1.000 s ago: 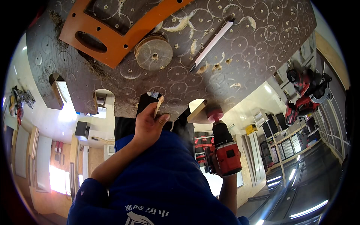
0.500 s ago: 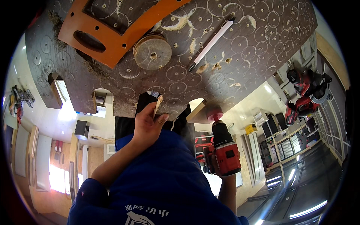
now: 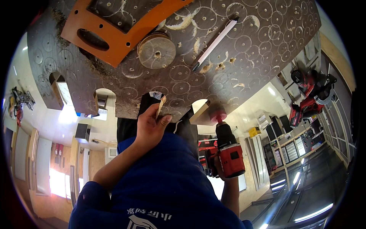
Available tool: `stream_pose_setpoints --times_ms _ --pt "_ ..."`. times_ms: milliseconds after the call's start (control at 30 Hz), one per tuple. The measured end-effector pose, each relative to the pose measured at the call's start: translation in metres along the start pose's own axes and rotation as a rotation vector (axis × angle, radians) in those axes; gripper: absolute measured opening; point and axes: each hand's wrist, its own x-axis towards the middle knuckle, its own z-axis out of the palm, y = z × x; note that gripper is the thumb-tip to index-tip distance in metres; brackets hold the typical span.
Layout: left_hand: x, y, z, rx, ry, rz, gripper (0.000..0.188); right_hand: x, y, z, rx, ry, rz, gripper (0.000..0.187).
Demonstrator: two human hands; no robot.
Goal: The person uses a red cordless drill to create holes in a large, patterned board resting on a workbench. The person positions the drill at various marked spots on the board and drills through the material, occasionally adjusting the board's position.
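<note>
My left hand is closed on the near edge of a dark brown board, its fingers in a notch and its thumb along the edge. In my right hand, mostly hidden behind the tool, is a red and black cordless drill. A red hole saw on the drill meets the board by its near right edge; how deep it sits cannot be seen. Ring-shaped cuts and small holes cover the board. On it lie an orange template with cut-outs and a small stack of round wooden discs.
A white and black marking pencil lies across the board. Sawdust gathers along the template. Power tools stand at the right, beside a shelf rack. Another tool shows at far left.
The board and the things on it appear shifted very slightly in the view. My left hand keeps its hold at the notch, and the drill stays against the board.
</note>
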Motion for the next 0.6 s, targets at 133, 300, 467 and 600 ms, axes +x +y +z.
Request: stream_pose_setpoints --times_ms 133,300,467,600 --pt "0.000 -0.001 -0.001 0.002 -0.005 -0.018 0.029 0.005 -0.009 0.001 0.037 0.074 0.073 0.014" --pt "0.000 0.001 0.000 0.017 -0.002 -0.019 0.029 0.002 0.007 0.004 -0.161 0.058 -0.082 0.012" --pt "0.000 0.001 0.000 0.004 0.000 -0.015 0.029 -0.007 0.007 0.003 -0.059 -0.029 -0.053 0.021" --pt "0.000 0.001 0.000 0.006 0.004 -0.007 0.029 -0.012 0.012 0.003 -0.003 -0.090 0.051 0.021"
